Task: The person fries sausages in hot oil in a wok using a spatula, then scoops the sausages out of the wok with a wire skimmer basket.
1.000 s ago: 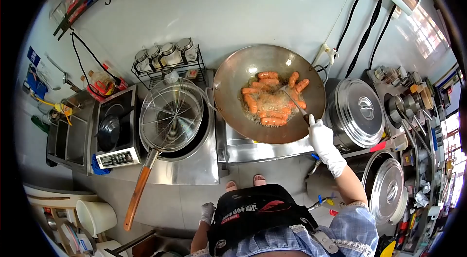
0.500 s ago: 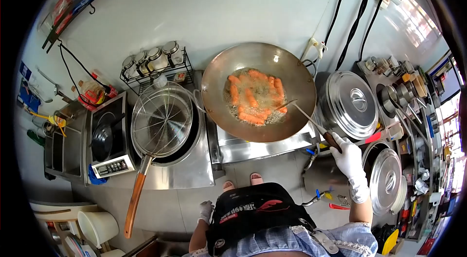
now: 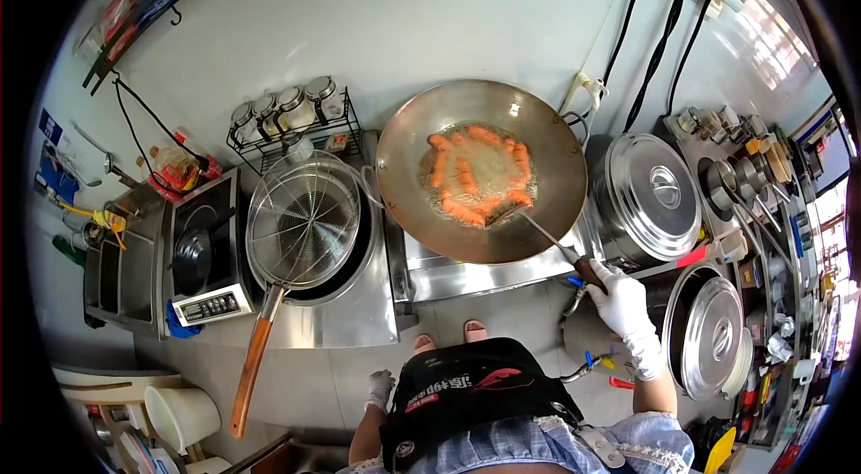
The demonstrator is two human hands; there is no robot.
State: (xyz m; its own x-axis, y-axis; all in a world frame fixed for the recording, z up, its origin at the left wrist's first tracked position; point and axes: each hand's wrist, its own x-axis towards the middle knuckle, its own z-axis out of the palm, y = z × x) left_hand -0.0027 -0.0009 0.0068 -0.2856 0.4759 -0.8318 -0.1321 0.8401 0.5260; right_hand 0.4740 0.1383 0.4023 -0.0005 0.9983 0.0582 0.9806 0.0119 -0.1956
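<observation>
My right hand (image 3: pixel 617 299), in a white glove, is closed around the dark wooden grip of a long-handled metal cooking utensil (image 3: pixel 549 237). The utensil's head is down among the orange sausage-shaped pieces (image 3: pixel 465 178), and its exact shape is hidden. These pieces lie in a rough ring in bubbling oil, with some in the middle. A wide metal wok (image 3: pixel 408 129) holds them. Low beside the black apron (image 3: pixel 475 389) hangs my left hand (image 3: pixel 380 388), also gloved. It appears loose, with nothing visible in it and no object touching it.
Left of the wok, a wire skimmer (image 3: pixel 305 221) with a wooden handle rests over a pot. Jars (image 3: pixel 293 106) stand in a rack behind it. An induction cooker (image 3: pixel 213 305) is farther left. Lidded steel pots (image 3: pixel 647 187) stand at the right.
My right hand has moved a little left and down with the utensil. Its head has moved left and lower, against the pieces at the ring's near right. My left hand stays by my side.
</observation>
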